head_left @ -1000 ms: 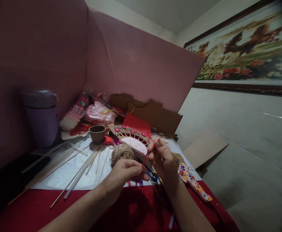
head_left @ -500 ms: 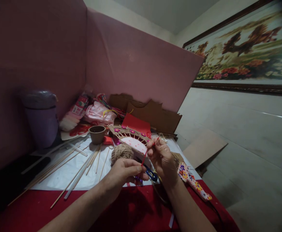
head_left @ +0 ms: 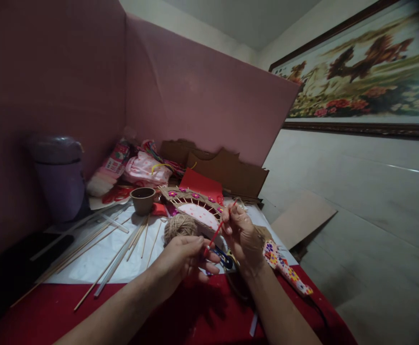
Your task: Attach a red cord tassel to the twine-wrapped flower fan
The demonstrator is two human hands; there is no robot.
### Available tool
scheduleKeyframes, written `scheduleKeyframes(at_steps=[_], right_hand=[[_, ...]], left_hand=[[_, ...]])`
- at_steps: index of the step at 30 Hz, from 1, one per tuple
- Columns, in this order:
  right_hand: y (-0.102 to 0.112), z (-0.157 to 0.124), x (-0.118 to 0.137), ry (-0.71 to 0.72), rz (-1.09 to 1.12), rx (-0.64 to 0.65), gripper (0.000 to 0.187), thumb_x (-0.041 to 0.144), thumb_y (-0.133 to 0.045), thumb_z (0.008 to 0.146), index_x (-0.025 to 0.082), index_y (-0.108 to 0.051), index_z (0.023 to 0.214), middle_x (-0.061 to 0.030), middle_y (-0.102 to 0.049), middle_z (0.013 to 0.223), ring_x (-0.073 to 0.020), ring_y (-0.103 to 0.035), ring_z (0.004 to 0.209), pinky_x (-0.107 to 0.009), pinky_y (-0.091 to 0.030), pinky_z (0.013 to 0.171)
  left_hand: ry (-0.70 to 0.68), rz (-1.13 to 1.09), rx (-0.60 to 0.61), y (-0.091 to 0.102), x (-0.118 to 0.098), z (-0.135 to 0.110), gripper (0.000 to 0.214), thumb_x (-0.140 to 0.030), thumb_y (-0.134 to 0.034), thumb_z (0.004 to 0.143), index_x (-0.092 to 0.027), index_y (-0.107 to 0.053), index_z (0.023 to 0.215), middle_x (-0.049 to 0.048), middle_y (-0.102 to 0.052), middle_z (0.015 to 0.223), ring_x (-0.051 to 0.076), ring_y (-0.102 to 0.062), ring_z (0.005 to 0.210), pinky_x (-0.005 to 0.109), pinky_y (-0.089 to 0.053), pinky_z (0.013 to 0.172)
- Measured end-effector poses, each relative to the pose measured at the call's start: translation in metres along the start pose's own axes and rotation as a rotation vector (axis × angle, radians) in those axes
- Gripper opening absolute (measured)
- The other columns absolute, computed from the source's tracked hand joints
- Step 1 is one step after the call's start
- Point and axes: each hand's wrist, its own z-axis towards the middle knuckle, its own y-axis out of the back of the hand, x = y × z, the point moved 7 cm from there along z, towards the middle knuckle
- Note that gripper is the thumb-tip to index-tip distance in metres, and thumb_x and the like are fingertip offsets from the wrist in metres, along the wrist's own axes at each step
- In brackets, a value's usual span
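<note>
1. Pinching the upper end of a red cord (head_left: 215, 234): right hand (head_left: 243, 235), thumb against forefinger, a short tip sticking up past the nails.
2. Cord slants down from the right fingertips to the left hand (head_left: 186, 256), drawn nearly straight across the gap, held in the air.
3. Left thumb lies close to the forefinger at the cord's lower part; other fingers bent, slightly spread. Grip on the cord itself unclear. Small shiny spot among these fingers, too small to identify.
4. Blue loop (head_left: 227, 261) just right of the left fingertips, below the right fingers. Partly hidden.
5. Twine ball (head_left: 180, 227) just beyond the left hand's knuckles.
6. Spotted panel (head_left: 198, 214) past the fingers of both hands, its near edge partly covered. Brown arch (head_left: 185, 195) curves above it, pink flowers along the band.
7. Red sheet (head_left: 200, 184) farther out, behind the arch; cardboard (head_left: 220, 165) propped behind that.
8. Cup (head_left: 142, 207) beyond the left fingers and off to their left. Sticks (head_left: 80, 248) well to the left, strewn on a white cover (head_left: 85, 264).
9. Flowered tool (head_left: 288, 273) to the right of the right fingers, beside the wrist, lying at a slant.
</note>
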Motion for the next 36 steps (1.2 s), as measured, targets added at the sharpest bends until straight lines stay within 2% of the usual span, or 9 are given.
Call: scheduleKeyframes(at_steps=[7, 11, 15, 19, 24, 27, 31, 33, 36], right_hand=[[0.002, 0.001, 0.003, 0.003, 0.007, -0.015, 0.017, 0.024, -0.069, 0.078, 0.018, -0.053, 0.078, 0.0067, -0.054, 0.06, -0.0019, -0.036, 0.038, -0.011, -0.031, 0.036], [0.001, 0.0, 0.004, 0.002, 0.002, -0.012, 0.017, 0.023, -0.069, 0.078, 0.018, -0.052, 0.077, 0.0069, -0.054, 0.06, -0.0016, -0.036, 0.038, -0.011, -0.029, 0.036], [-0.002, -0.002, 0.003, -0.006, -0.02, -0.005, 0.018, 0.024, -0.069, 0.077, 0.018, -0.052, 0.077, 0.0067, -0.053, 0.058, -0.0021, -0.036, 0.038, -0.011, -0.029, 0.036], [-0.005, -0.004, 0.003, -0.025, -0.053, -0.005, 0.021, 0.027, -0.069, 0.077, 0.018, -0.051, 0.074, 0.0068, -0.052, 0.057, -0.0021, -0.033, 0.037, -0.011, -0.027, 0.034], [-0.009, -0.007, 0.001, -0.032, -0.09, 0.011, 0.023, 0.03, -0.07, 0.077, 0.019, -0.051, 0.074, 0.0075, -0.052, 0.053, -0.0019, -0.032, 0.034, -0.011, -0.026, 0.033], [-0.014, -0.009, -0.003, -0.031, -0.119, 0.071, 0.021, 0.03, -0.068, 0.079, 0.019, -0.051, 0.076, 0.0062, -0.056, 0.054, -0.0021, -0.038, 0.033, -0.011, -0.029, 0.034], [-0.02, -0.014, -0.012, -0.054, -0.161, 0.149, 0.018, 0.031, -0.065, 0.082, 0.019, -0.052, 0.079, 0.0034, -0.062, 0.057, -0.0064, -0.051, 0.038, -0.012, -0.032, 0.035], [-0.022, -0.015, -0.014, -0.063, -0.19, 0.157, 0.018, 0.032, -0.065, 0.081, 0.019, -0.052, 0.08, 0.0027, -0.063, 0.059, -0.0076, -0.053, 0.041, -0.013, -0.032, 0.035], [-0.021, -0.016, -0.015, -0.065, -0.229, 0.135, 0.02, 0.032, -0.068, 0.079, 0.019, -0.053, 0.078, 0.0026, -0.063, 0.059, -0.0073, -0.053, 0.041, -0.014, -0.037, 0.038]], left_hand=[[0.011, -0.004, 0.016, 0.0, 0.001, 0.001, 0.029, -0.036, -0.058, 0.082, -0.01, -0.064, 0.092, 0.014, -0.071, 0.082, 0.019, -0.068, 0.067, 0.026, -0.05, 0.054], [0.005, 0.083, -0.03, 0.001, 0.002, 0.001, 0.029, -0.038, -0.061, 0.079, -0.011, -0.065, 0.089, 0.0119, -0.071, 0.081, 0.019, -0.066, 0.067, 0.027, -0.049, 0.055], [-0.103, 0.288, -0.048, -0.002, -0.004, 0.0, 0.028, -0.034, -0.067, 0.072, -0.011, -0.069, 0.088, 0.0102, -0.071, 0.083, 0.019, -0.064, 0.075, 0.029, -0.047, 0.065], [-0.167, 0.457, -0.08, -0.004, -0.007, -0.002, 0.03, -0.028, -0.068, 0.07, -0.014, -0.069, 0.097, 0.0114, -0.07, 0.099, 0.023, -0.062, 0.089, 0.034, -0.046, 0.079], [-0.451, 0.786, -0.22, -0.007, -0.025, -0.013, 0.02, -0.025, -0.06, 0.079, -0.018, -0.07, 0.094, 0.0089, -0.068, 0.094, 0.022, -0.06, 0.088, 0.033, -0.044, 0.081], [-0.483, 0.657, -0.238, -0.006, -0.031, -0.015, 0.019, -0.025, -0.058, 0.08, -0.018, -0.066, 0.097, 0.0067, -0.066, 0.087, 0.018, -0.06, 0.08, 0.029, -0.046, 0.07], [-0.351, 0.335, -0.066, -0.011, -0.028, -0.009, 0.031, -0.028, -0.063, 0.077, -0.018, -0.056, 0.105, 0.003, -0.06, 0.078, 0.015, -0.058, 0.06, 0.024, -0.042, 0.046], [-0.335, 0.263, -0.027, -0.013, -0.03, -0.008, 0.031, -0.03, -0.067, 0.073, -0.016, -0.057, 0.099, 0.0047, -0.061, 0.085, 0.015, -0.059, 0.062, 0.025, -0.044, 0.049], [-0.3, 0.255, -0.073, -0.009, -0.028, -0.006, 0.032, -0.03, -0.073, 0.068, -0.013, -0.059, 0.091, 0.0061, -0.063, 0.085, 0.014, -0.059, 0.063, 0.027, -0.047, 0.055]])
